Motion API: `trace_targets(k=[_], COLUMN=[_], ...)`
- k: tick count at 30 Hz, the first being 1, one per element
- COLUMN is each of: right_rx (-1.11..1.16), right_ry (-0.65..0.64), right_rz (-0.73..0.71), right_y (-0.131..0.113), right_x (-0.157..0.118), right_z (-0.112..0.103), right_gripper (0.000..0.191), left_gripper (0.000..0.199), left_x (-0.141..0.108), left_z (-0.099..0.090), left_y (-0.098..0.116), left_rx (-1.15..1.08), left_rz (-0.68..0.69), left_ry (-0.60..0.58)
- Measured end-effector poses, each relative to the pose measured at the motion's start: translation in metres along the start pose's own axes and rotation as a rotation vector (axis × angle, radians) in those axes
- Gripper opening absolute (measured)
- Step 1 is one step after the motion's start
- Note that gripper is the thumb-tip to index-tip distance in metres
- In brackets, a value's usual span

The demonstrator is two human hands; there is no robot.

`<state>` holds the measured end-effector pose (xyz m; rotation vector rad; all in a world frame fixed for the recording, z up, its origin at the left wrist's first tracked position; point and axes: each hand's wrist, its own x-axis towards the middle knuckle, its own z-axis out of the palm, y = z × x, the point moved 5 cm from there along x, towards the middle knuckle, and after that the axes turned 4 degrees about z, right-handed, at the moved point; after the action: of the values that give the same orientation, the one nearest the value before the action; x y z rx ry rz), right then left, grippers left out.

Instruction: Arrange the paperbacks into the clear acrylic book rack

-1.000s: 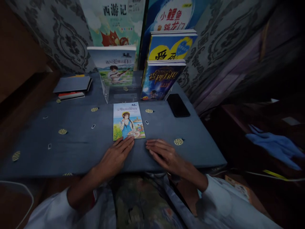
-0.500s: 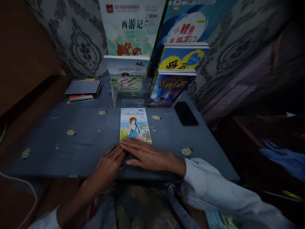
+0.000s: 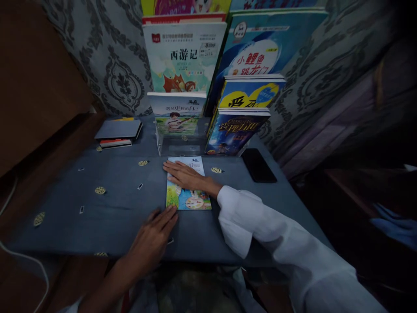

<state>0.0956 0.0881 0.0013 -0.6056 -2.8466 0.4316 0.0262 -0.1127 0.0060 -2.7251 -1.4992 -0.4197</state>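
Observation:
A small illustrated book point(image 3: 195, 198) lies flat on the blue-grey tablecloth point(image 3: 120, 226), its cover facing up. Across its upper part lies my right hand point(image 3: 185, 174), palm down with fingers stretched toward the left edge, covering much of the title and picture. My left hand point(image 3: 154, 234) rests flat near the table's front edge, its fingertips touching the book's lower left corner. Neither hand grips anything.
Behind the book, a clear stand point(image 3: 180, 145) holds several upright books, including a white-green one point(image 3: 184, 56) and a dark blue one point(image 3: 233, 132). A black phone point(image 3: 259, 165) lies right. Stacked books point(image 3: 119, 129) sit back left.
My right hand has moved from the book's lower edge up to its top part, away from my left hand. The view has tilted up slightly, showing more of the upright books.

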Motion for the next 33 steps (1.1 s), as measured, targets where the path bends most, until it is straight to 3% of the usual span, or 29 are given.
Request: trace_targets(k=[4,9,14,21,26,33], right_rx=[-0.034,-0.066,-0.076,-0.060,-0.021,0.041], right_ry=[0.049,0.091,0.128,0.232,0.218,0.261], right_rz=[0.090,0.228,0.319,0.559,0.533,0.540], right_y=[0.013,0.021,0.024,0.036,0.051,0.070], right_x=[0.006,-0.001,-0.021,-0.068,-0.079,-0.071], right_z=[-0.001,-0.004,-0.005,-0.004,-0.011,-0.026], right_gripper=[0.054,0.053,0.053,0.059,0.058,0.048], left_gripper=[0.064,0.048,0.050,0.058,0.059,0.055], left_x=[0.002,0.009,0.035,0.097,0.125,0.130], left_z=[-0.003,0.003,0.009,0.011,0.013,0.010], left_y=[0.004,-0.003,-0.040,-0.091,-0.107,-0.112], left_rx=[0.010,0.085,0.150,0.117,0.075,0.058], left_rz=[-0.022,-0.054,-0.135,-0.223,-0.299,-0.286], left_ry=[-0.012,-0.015,-0.037,-0.226,-0.292,-0.266])
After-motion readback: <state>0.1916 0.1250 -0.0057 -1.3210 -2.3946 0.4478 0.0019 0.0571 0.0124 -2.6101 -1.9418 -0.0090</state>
